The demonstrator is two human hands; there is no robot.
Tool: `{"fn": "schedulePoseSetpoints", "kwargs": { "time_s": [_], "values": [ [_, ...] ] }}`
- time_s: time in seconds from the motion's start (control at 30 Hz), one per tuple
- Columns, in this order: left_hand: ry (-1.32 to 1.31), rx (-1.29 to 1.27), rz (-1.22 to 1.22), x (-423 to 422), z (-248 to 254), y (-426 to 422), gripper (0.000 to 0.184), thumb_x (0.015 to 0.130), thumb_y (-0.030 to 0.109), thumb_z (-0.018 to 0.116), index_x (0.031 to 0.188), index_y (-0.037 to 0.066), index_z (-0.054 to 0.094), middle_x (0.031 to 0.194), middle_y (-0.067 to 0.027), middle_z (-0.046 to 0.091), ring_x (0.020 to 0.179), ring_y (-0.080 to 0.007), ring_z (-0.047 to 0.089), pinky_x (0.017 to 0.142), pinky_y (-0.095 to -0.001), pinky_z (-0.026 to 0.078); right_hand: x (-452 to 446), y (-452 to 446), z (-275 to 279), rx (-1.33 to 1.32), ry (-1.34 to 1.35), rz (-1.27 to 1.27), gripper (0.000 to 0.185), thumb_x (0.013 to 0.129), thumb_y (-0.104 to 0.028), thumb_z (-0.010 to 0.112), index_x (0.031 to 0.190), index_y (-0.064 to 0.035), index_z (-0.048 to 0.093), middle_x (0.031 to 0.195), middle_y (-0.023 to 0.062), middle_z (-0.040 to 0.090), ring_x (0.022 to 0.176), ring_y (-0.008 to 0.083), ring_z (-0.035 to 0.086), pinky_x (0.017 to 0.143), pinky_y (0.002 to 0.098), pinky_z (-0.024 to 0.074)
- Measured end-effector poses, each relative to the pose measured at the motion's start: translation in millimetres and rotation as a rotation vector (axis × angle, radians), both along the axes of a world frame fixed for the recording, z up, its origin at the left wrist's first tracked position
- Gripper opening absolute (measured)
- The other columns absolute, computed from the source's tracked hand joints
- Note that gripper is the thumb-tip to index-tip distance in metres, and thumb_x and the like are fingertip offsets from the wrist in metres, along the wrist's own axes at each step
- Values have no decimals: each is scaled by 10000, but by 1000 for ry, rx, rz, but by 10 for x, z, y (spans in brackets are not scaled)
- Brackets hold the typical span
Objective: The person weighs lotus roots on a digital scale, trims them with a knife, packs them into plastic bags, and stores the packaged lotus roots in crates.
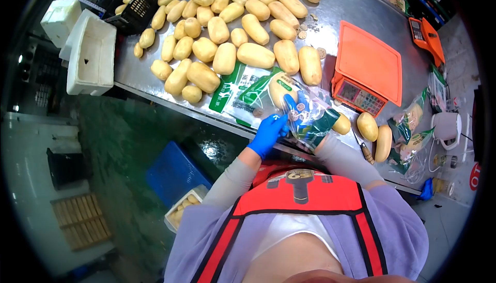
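My left hand (269, 134), in a blue glove, pinches the edge of a clear plastic bag (313, 134) with green print. My right hand (306, 111), also gloved in blue, is inside that bag, its fingers closed against a lotus root (281, 89). Film and glare partly hide those fingers. Flat printed bags (238, 96) lie under and left of the held one. Beyond my hands, many peeled lotus roots (256, 55) cover the metal table (325, 4). Another lotus root (341, 124) sits just right of my right hand.
An orange scale (368, 60) stands right of the bag. A wooden-handled knife (366, 151) lies near two lotus roots and filled bags (411, 151). At left are a black crate (139, 9) and a white foam box (93, 55). A blue crate (175, 172) is on the floor.
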State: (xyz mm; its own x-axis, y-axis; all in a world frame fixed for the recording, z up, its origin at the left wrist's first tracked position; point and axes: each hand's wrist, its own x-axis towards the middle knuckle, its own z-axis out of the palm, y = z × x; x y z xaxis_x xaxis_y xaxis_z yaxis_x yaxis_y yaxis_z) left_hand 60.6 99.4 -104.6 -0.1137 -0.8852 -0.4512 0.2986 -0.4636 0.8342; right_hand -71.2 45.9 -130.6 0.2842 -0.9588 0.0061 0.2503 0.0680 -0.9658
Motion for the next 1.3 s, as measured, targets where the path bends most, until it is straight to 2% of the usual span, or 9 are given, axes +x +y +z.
{"fn": "schedulePoseSetpoints", "kwargs": {
  "time_s": [0.1, 0.13, 0.17, 0.23, 0.27, 0.33, 0.47, 1.03, 1.3],
  "values": [
    [-56, -15, -26, 79, -106, -109, 255, 867, 297, 567, 770, 61, 568, 649, -27, 559, 560, -103, 517, 522, -217, 398, 171, -6, 116, -13, -78, -79, 446, 861, -89, 531, 1275, 0, 389, 1196, 150, 494, 949, 228, 576, 810, 356, 483],
    [-40, 13, -20, 144, -165, -96, 253, 868, 297, 565, 782, 60, 568, 655, -30, 565, 576, -111, 534, 532, -221, 410, 103, -56, 44, -269, 405, 21, 465, 857, -38, 533, 1290, 5, 369, 1217, 142, 483, 1055, 234, 538, 883, 360, 453],
    [-24, 33, -14, 207, -213, -97, 252, 869, 298, 564, 794, 58, 569, 662, -32, 571, 591, -119, 552, 543, -225, 423, 164, -118, 21, -171, 270, 83, 427, 908, -95, 463, 1311, -10, 348, 1244, 143, 462, 1083, 235, 514, 912, 353, 438],
    [-29, 97, -2, 270, -154, -108, 262, 871, 309, 558, 832, 51, 585, 682, -37, 584, 623, -130, 571, 564, -235, 444, 111, -189, -21, 220, -595, 367, 411, 949, -158, 373, 1336, -29, 321, 1260, 138, 453, 1107, 239, 491, 934, 347, 429],
    [15, 142, -1, 265, -139, -109, 272, 871, 312, 555, 841, 45, 594, 685, -39, 590, 617, -130, 572, 566, -236, 446, 80, -206, -177, 226, -591, 361, 411, 949, -158, 373, 1336, -29, 321, 1260, 138, 453, 1107, 239, 491, 934, 347, 429],
    [29, 142, -93, 276, -243, -99, 297, 870, 319, 553, 851, 28, 612, 693, -43, 602, 621, -120, 569, 567, -236, 437, 42, -237, -481, 603, -737, 337, 432, 960, -219, 313, 1356, -50, 293, 1276, 143, 440, 1120, 260, 482, 932, 364, 434],
    [-69, 40, -209, 242, -342, -52, 275, 877, 304, 550, 837, 39, 612, 711, -34, 601, 616, -101, 541, 586, -227, 426, 15, -198, -392, 244, -238, 308, 422, 955, -208, 317, 1348, -54, 304, 1275, 138, 441, 1121, 265, 479, 921, 367, 439],
    [-32, -51, -185, 394, -652, -5, 238, 909, 265, 516, 875, 38, 581, 756, -39, 601, 664, -110, 563, 621, -239, 459, 190, -321, -353, 372, -352, 450, 371, 928, -200, 357, 1264, -49, 398, 1201, 144, 496, 1029, 283, 526, 894, 382, 450],
    [92, 87, -52, 389, -526, -36, 187, 887, 224, 536, 925, 43, 560, 793, -38, 590, 686, -124, 552, 636, -254, 458, 462, -520, -695, 373, -405, 462, 350, 915, -196, 375, 1225, -46, 442, 1167, 148, 522, 985, 292, 548, 881, 389, 455]
  ]
}}
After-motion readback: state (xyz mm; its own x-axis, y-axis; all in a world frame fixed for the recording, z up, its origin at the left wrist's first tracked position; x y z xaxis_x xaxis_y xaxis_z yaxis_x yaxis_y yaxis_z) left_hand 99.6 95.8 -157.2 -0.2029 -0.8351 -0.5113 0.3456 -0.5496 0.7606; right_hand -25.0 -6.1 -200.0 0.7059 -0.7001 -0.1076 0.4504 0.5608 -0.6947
